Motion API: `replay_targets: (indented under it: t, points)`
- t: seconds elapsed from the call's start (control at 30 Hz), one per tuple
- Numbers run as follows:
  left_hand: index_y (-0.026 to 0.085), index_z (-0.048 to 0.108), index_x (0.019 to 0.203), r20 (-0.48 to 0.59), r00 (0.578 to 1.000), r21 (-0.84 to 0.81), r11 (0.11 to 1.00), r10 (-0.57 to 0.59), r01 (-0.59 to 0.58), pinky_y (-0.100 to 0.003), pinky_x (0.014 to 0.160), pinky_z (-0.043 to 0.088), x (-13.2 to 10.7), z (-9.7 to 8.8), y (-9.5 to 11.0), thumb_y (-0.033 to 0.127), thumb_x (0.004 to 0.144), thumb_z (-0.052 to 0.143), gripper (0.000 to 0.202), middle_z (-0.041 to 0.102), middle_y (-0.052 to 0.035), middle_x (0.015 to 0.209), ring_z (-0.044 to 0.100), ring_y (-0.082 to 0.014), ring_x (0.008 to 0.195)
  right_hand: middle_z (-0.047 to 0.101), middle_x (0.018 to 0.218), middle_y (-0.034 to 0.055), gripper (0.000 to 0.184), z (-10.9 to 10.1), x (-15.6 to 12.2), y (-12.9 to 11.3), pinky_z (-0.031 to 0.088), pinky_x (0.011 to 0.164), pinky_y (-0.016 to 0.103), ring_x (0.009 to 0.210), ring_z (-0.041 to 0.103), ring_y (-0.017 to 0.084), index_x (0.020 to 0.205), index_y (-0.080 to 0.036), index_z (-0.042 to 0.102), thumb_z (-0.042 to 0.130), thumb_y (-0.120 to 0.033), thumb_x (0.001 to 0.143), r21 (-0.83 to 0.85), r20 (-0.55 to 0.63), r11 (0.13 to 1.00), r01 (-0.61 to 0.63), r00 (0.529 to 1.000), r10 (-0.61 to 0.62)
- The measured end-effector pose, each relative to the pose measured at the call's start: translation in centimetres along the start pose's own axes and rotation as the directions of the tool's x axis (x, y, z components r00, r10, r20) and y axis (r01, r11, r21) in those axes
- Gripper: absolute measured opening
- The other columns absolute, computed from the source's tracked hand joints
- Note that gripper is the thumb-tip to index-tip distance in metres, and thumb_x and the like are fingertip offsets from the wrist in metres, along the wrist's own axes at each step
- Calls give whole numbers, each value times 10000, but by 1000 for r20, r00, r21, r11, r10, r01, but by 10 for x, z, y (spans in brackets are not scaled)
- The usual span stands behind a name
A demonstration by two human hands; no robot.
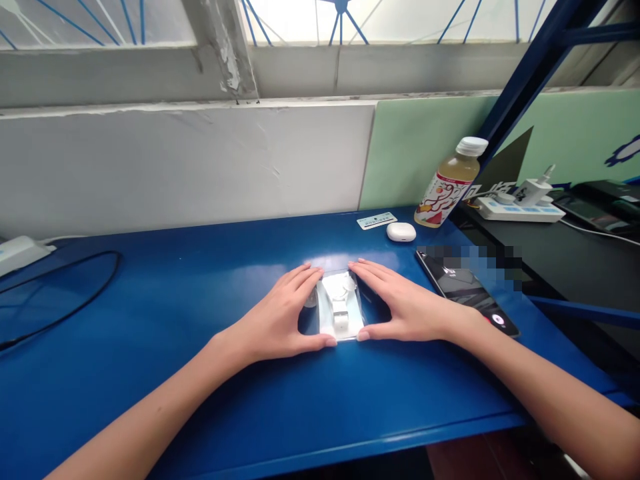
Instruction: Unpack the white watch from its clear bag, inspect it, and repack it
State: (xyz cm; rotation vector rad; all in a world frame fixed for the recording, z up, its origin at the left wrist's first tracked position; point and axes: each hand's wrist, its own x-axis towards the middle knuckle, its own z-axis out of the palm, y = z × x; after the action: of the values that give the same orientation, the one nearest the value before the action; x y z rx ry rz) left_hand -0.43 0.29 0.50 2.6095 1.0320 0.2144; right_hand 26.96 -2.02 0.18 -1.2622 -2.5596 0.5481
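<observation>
A white wristwatch [341, 312] sits in a clear plastic packet [326, 327] with a pale backing, low over or on the blue table. My left hand [280, 313] is at the packet's left side, fingertips at the upper left corner and thumb at the bottom edge. Opposite it, my right hand [400, 307] has its fingertips at the upper right corner and its thumb at the lower right corner. Both hands hold the packet by its edges between thumb and fingers. A small roundish clear item, partly hidden, shows beside my left fingers.
A phone [465, 290] lies beyond my right forearm. Behind it are a white earbud case [401, 232], a card [377, 221] and a drink bottle [445, 190]. A power strip [520, 208] stands at right. A black cable [117, 267] loops at left on the blue table [200, 267].
</observation>
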Motion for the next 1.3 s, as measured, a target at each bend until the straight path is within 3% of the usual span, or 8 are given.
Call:
replay_targets:
  t: [0.4,0.8,1.3]
  points:
    - [55,298,1518,-1,1000,-3,1000,-3,3,-538,1165,319,0,-1,4,681,789,656,1025,326,-231,1565,264,-372,1469,228,1621,202,1023,1,-1,1,297,1185,517,1500,201,336,1564,-78,210,618,-646,817,-13,27,1000,-1,1000,1]
    - [33,308,1512,14,1000,-8,1000,-9,9,-531,1180,293,2,-2,6,690,780,660,1045,322,-230,1568,229,-360,1484,234,1624,190,990,2,-1,-1,307,1182,509,1490,230,347,1566,-106,226,671,-558,806,36,28,999,-5,1000,4]
    - [145,300,1532,-19,1000,-41,999,18,-18,-570,1167,282,1,-1,7,668,799,657,969,345,-206,1565,257,-385,1471,361,1566,206,939,0,-2,-2,377,1127,559,1440,336,382,1543,-151,299,687,-559,792,35,-46,999,32,998,-31]
